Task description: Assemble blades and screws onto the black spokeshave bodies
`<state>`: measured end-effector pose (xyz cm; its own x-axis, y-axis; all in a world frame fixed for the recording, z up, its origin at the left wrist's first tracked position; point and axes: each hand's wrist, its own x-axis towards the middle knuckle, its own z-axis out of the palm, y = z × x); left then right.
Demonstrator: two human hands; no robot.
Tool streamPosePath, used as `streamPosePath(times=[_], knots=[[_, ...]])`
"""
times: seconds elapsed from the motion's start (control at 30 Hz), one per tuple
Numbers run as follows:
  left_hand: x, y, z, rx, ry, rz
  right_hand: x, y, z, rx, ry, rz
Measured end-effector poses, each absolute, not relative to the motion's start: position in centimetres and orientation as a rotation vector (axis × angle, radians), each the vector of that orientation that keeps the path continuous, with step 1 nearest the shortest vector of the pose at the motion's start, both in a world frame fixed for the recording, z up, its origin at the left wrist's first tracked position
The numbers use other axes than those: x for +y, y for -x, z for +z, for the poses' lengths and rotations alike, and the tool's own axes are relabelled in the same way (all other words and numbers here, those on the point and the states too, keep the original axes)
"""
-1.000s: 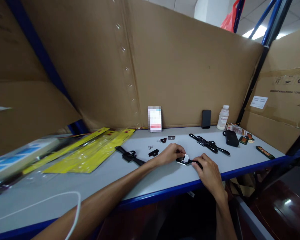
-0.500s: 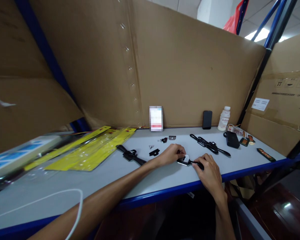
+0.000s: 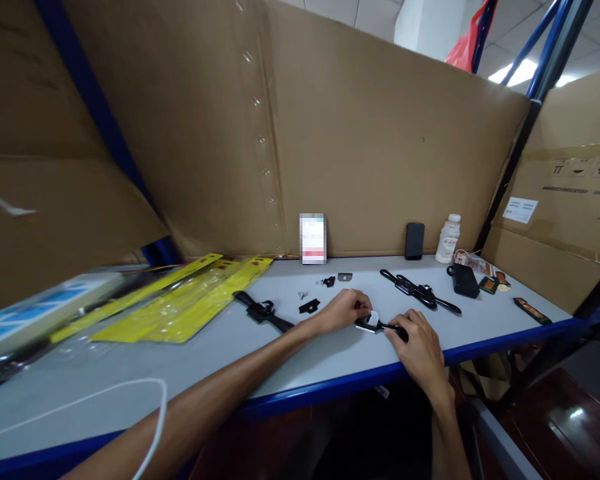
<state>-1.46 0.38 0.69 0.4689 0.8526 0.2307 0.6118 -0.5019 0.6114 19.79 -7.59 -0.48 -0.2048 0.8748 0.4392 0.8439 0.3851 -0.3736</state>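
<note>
My right hand point(image 3: 420, 343) is closed around the black handle of a spokeshave point(image 3: 394, 329), low over the table near its front edge. My left hand point(image 3: 349, 309) is pinched at the tool's body, its fingertips against a small white piece point(image 3: 373, 318); whether this is paper or cloth I cannot tell. The far handle is hidden by the left hand. Left of my hands lie a second spokeshave point(image 3: 263, 312), a black cap plate point(image 3: 309, 306), small screws point(image 3: 303, 295), a dark small fitting point(image 3: 329, 281) and a flat metal blade point(image 3: 345, 277).
More black spokeshaves point(image 3: 420, 291) lie to the right, near a black pouch point(image 3: 464, 280). A bottle point(image 3: 448, 239) and a dark phone point(image 3: 415, 241) stand at the back, as does a lit screen point(image 3: 313, 239). Yellow packaging cards point(image 3: 200, 310) cover the left. A white cable point(image 3: 162, 407) crosses my left forearm.
Almost nothing differs. Both hands keep their places on the spokeshave, and the whole view has shifted very slightly.
</note>
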Motion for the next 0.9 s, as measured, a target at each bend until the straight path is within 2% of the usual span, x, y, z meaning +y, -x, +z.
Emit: streamPosePath(times=[0.3, 0.5, 0.57, 0.67, 0.9], knots=[[0.4, 1.3, 0.6, 1.194, -2.296, 0.741, -7.3, -20.2, -0.8, -2.055, 1.436, 0.043], [0.7, 4.5, 4.7, 1.470, -2.472, 0.925, -7.0, -20.4, -1.1, -2.032, 1.385, 0.059], [0.7, 6.8, 6.3, 1.738, -2.527, 0.771, -6.9, -20.4, -1.2, -2.018, 1.365, 0.054], [0.7, 9.8, 7.4, 2.085, -2.442, 0.269, -6.8, -20.5, -1.4, -2.010, 1.347, 0.040], [1.7, 12.0, 5.5, 2.103, -2.344, -0.084, -6.8, -20.4, -1.3, -2.010, 1.375, 0.082]])
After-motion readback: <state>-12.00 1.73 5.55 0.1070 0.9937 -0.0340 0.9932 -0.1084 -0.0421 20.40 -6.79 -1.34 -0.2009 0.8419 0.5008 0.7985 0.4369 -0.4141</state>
